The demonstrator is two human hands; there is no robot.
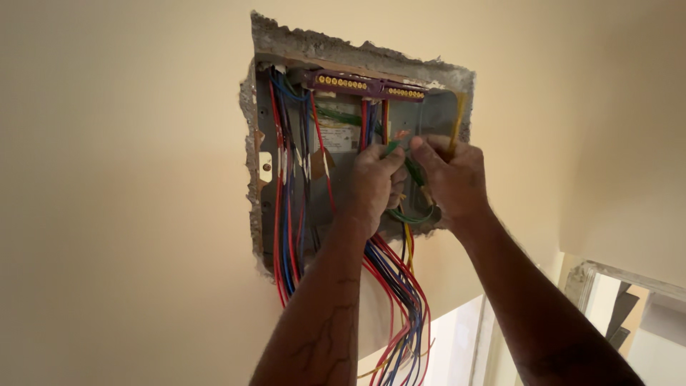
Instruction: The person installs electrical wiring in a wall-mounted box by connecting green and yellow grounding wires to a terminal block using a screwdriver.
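A grey metal electrical box [443, 114] is set in a rough hole in a cream wall. Both my hands are raised inside it. My left hand [373, 184] pinches a green wire [414, 171] near its stripped end. My right hand [451, 179] grips the same green wire just to the right, fingers closed. A purple terminal bar with brass screws [366, 86] runs across the box's top. Red, blue and black wires [286, 207] hang down the left side, and another bundle [404, 300] spills out below my hands.
The jagged plaster edge [357, 48] frames the box. A yellow wire [457, 118] runs down the box's right side. A door or window opening [607, 286] lies at the lower right.
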